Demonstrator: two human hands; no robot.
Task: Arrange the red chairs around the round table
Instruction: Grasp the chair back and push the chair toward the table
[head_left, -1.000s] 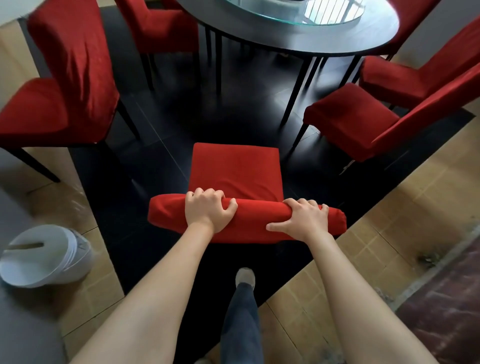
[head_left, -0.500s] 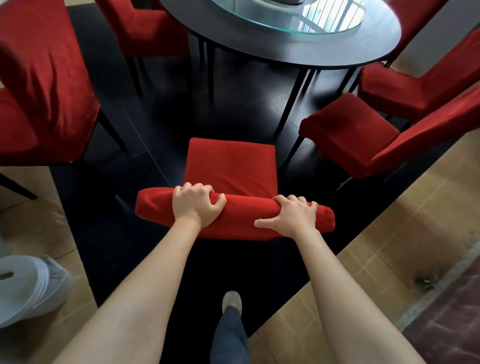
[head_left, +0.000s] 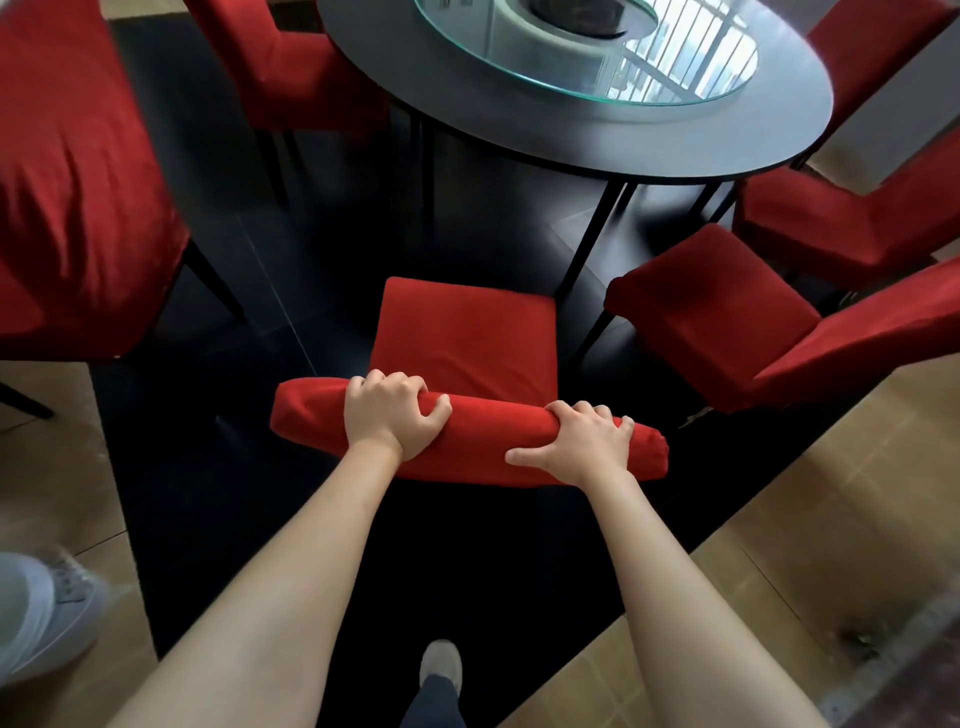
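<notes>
A red chair (head_left: 462, 338) stands right in front of me, its seat facing the round dark table (head_left: 675, 140). My left hand (head_left: 389, 421) grips the top of its backrest left of the middle, fingers curled over the far side. My right hand (head_left: 582, 449) grips the same backrest near its right end. The seat's front edge lies close to the table's near rim. A glass turntable (head_left: 597, 73) sits on the tabletop.
Other red chairs stand around: one (head_left: 78, 182) at the left, one (head_left: 291, 67) at the far left of the table, two (head_left: 727, 317) (head_left: 841, 223) at the right. A white bin (head_left: 36, 618) sits at the lower left. My foot (head_left: 441, 667) is on the black floor.
The chair and I have moved forward toward the table, which now looms larger. The white bin has slid toward the left edge of view. Both hands keep their grip on the backrest.
</notes>
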